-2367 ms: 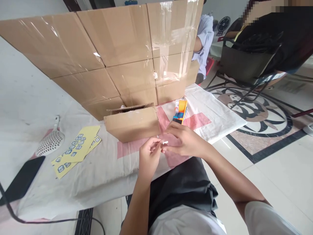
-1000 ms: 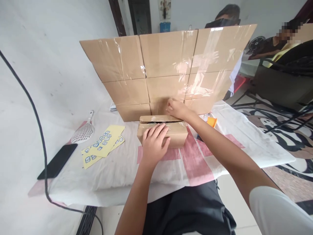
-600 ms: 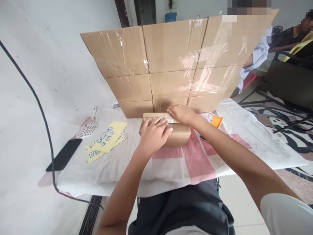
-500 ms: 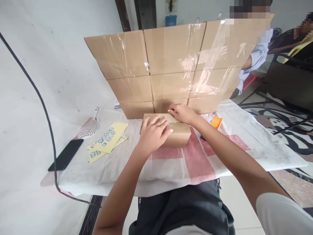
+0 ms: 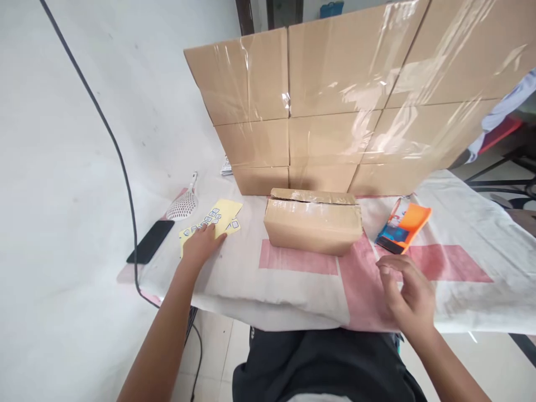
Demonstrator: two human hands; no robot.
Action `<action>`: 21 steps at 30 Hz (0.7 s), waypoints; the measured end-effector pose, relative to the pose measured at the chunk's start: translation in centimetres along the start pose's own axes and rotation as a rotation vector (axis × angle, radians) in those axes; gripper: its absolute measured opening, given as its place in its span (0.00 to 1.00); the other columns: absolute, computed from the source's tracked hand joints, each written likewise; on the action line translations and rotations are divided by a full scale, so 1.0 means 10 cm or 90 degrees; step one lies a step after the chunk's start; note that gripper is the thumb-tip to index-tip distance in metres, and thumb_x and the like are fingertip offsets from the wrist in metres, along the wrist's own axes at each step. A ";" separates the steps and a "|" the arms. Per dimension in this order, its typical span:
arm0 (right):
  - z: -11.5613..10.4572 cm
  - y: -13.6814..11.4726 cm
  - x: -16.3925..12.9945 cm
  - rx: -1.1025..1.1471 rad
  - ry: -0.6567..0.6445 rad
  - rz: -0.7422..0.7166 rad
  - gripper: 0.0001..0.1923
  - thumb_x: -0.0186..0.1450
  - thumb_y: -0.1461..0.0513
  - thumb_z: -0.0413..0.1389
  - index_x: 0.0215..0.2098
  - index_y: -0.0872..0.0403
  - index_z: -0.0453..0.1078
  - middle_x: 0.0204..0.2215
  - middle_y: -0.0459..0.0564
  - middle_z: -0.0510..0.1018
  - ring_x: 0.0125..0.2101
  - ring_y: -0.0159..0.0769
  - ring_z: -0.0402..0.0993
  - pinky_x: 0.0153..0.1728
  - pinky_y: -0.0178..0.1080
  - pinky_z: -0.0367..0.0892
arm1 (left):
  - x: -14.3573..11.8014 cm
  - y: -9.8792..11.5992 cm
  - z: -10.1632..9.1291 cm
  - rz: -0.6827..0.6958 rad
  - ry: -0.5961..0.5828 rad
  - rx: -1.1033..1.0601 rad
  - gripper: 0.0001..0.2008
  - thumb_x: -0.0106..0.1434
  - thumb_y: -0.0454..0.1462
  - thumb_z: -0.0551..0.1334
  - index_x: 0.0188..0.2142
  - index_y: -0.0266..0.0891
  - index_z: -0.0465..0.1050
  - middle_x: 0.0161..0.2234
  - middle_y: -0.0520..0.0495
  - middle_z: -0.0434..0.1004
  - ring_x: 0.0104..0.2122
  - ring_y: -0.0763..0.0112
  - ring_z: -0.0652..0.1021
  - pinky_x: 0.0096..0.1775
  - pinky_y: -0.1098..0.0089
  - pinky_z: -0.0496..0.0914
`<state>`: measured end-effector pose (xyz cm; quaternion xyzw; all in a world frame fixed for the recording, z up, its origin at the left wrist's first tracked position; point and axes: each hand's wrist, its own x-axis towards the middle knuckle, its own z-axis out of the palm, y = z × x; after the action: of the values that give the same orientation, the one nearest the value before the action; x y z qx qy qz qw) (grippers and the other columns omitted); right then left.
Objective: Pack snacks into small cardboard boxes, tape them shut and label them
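My left hand [image 5: 202, 244] lies with its fingers stretched over the yellow paper sheets [image 5: 228, 209], which carry small blue drawn shapes. It touches the upper sheet and covers part of it. In the middle of the table stands a small cardboard box [image 5: 312, 226] with clear tape along its top; neither hand touches it. My right hand [image 5: 410, 293] hovers near the table's front edge, fingers bent, a gap between thumb and index finger, nothing seen in it. Just beyond it lies an orange and blue packet [image 5: 408, 223].
A tall taped cardboard panel [image 5: 335, 72] stands behind the box. To the left are a white slotted skimmer [image 5: 183, 206], a black phone [image 5: 151, 242] and a black cable [image 5: 119, 153] hanging along the wall. A white and pink cloth [image 5: 301, 290] covers the table. A person's sleeve [image 5: 508, 103] shows at right.
Both hands have left the small box. My left hand moved left onto the yellow sheets; my right hand drew back toward the front right. The view has shifted, and the packet shows more fully.
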<state>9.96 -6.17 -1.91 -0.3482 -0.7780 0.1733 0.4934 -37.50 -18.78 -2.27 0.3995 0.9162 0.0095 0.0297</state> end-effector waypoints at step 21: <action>1.65 -1.45 -0.25 0.656 -0.382 0.546 0.24 0.58 0.45 0.66 0.42 0.52 0.75 0.44 0.56 0.81 0.38 0.43 0.78 0.32 0.41 0.74 | -2.25 0.47 -0.06 0.379 0.480 -0.107 0.19 0.67 0.40 0.61 0.56 0.42 0.74 0.54 0.40 0.81 0.56 0.49 0.77 0.63 0.47 0.59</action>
<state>-9.43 -16.81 -2.12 -0.2835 -0.4947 0.7829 0.2490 -18.77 -32.05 -0.39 0.6091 0.7053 0.2352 -0.2760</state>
